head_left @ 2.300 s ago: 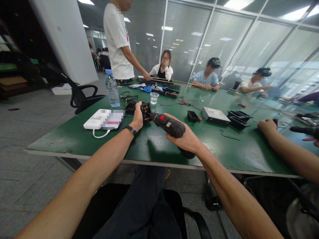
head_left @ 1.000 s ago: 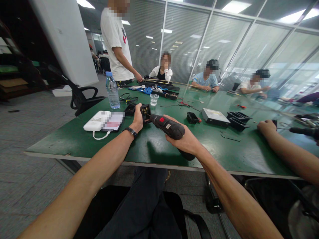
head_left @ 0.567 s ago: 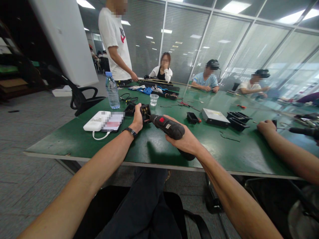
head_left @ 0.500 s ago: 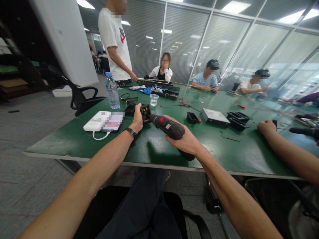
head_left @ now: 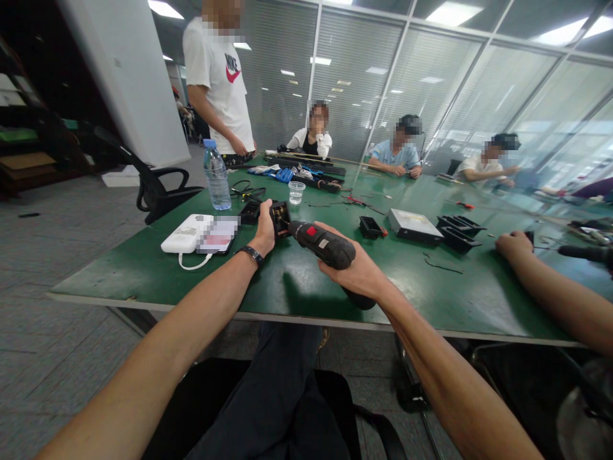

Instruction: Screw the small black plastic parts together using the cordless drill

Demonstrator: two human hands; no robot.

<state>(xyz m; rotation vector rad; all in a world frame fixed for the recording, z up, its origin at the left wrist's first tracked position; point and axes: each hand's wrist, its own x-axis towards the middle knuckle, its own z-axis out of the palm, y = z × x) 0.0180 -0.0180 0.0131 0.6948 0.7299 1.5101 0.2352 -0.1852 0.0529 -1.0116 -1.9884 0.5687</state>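
Holding the drill (head_left: 322, 243), the right hand (head_left: 360, 271) partly covers it.

My left forearm (head_left: 191, 313) and right forearm (head_left: 440, 358) slanted forward and inward, toward each other. My left fingers (head_left: 265, 209) curled in a grip, farther forward than my right fingers (head_left: 335, 272), which were wrapped closed.

pale glare on green table (head_left: 431, 300)

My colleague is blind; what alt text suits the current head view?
A right hand points a power drill at an open black box held in the left hand, above a green table. A bottle and clear cup stand beyond.
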